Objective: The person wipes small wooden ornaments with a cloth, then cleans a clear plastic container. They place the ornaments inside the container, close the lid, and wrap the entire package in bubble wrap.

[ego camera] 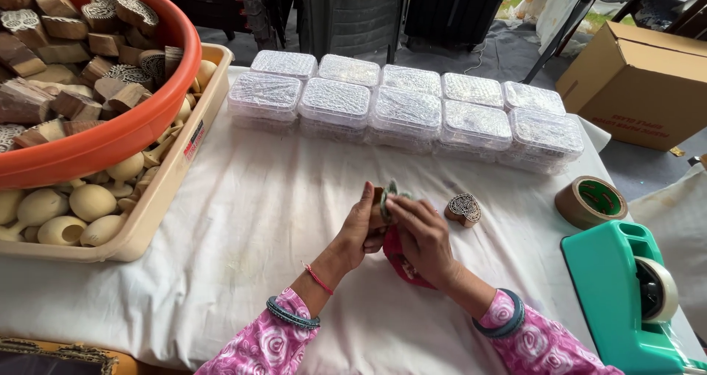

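While both hands work mid-table, left hand [361, 231] and right hand [420, 235] closed round carved wooden block [388, 196] over red cloth [398, 261]. Risk: block slipping from fingertip hold, striking second block [464, 208] just beside.

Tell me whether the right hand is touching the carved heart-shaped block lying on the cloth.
Apart. The head view shows white cloth between the right hand and the heart-shaped block.

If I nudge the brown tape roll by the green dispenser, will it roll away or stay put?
The brown tape roll lies flat on its side on the white cloth, so it would probably slide, not roll. The cloth looks soft and wrinkled, so it may drag and bunch. It sits near the table's right edge, so a rightward push could drop it.
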